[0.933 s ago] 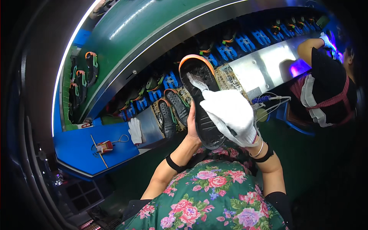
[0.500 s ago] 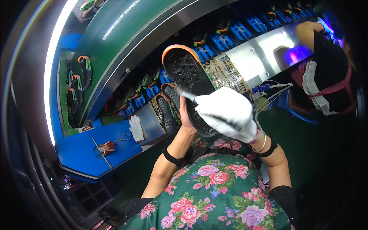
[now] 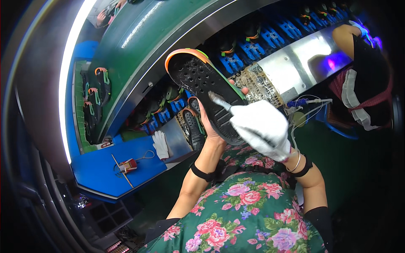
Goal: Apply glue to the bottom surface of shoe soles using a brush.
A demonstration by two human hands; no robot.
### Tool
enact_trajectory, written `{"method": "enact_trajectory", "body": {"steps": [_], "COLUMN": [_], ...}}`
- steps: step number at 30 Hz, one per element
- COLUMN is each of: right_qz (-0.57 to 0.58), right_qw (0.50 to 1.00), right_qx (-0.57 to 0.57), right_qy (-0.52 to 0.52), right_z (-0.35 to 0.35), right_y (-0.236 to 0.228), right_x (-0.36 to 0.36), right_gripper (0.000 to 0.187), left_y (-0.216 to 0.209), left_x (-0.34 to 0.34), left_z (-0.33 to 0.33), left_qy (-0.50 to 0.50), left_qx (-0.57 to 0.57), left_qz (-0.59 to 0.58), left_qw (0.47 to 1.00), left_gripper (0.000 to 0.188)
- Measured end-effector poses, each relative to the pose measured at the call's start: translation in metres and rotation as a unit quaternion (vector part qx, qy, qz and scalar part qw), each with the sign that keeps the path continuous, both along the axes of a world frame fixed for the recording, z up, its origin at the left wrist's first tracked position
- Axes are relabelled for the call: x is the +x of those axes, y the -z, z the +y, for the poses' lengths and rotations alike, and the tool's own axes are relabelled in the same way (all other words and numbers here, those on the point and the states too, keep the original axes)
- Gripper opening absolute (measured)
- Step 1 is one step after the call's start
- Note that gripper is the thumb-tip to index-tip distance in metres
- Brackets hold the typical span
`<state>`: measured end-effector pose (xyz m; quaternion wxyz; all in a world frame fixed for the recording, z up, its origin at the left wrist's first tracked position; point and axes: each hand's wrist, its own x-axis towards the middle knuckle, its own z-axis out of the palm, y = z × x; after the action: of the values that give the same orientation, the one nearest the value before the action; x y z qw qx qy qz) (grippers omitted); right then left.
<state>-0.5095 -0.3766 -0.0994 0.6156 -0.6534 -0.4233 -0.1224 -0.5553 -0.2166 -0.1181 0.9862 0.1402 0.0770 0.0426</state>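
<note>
A black shoe sole (image 3: 198,80) with rows of holes and an orange and green rim is held up in front of me, tilted to the left. My bare left hand (image 3: 213,128) grips it from beneath. The thumb lies along its left edge, and fingertips show past its right edge. In a white glove, my right hand (image 3: 261,128) is closed around a brush, most of whose handle is hidden. The brush tip (image 3: 215,98) lies over the middle of the sole, just below the holes.
Behind the sole, more soles (image 3: 195,128) lie on a taped cardboard strip (image 3: 257,84) along a metal ledge. Blue racks (image 3: 253,49) hold shoe parts. A blue side table (image 3: 97,170) carries a white glove (image 3: 160,144) and a small red box (image 3: 128,165). Another person (image 3: 371,84) works at right.
The brush has gone from the sole's left edge to its middle. The sole tilts further left, and my left fingertips now show at its right edge. The whole view has shifted slightly.
</note>
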Motion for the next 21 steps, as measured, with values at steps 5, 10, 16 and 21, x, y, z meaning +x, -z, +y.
{"method": "enact_trajectory", "body": {"steps": [5, 10, 16, 21], "right_qz": [0.143, 0.046, 0.067, 0.033], "right_qw": [0.978, 0.997, 0.993, 0.99], "right_qx": [0.051, 0.014, 0.016, -0.013], "right_qy": [-0.14, -0.067, -0.098, -0.138], "right_z": [0.001, 0.003, -0.009, -0.01], "right_y": [-0.006, 0.004, 0.0, 0.003], "right_x": [-0.007, -0.009, -0.001, -0.013], "right_gripper": [0.025, 0.021, 0.024, 0.027], "left_y": [0.011, -0.001, 0.001, 0.005], "left_x": [0.006, 0.012, 0.015, 0.016], "left_z": [0.019, 0.009, 0.009, 0.015], "left_qy": [0.056, 0.048, 0.001, -0.003], "left_qx": [-0.026, -0.018, -0.051, -0.028], "left_qz": [0.016, -0.049, -0.085, -0.062], "left_qw": [0.998, 0.997, 0.995, 0.998], "left_gripper": [0.087, 0.086, 0.078, 0.075]}}
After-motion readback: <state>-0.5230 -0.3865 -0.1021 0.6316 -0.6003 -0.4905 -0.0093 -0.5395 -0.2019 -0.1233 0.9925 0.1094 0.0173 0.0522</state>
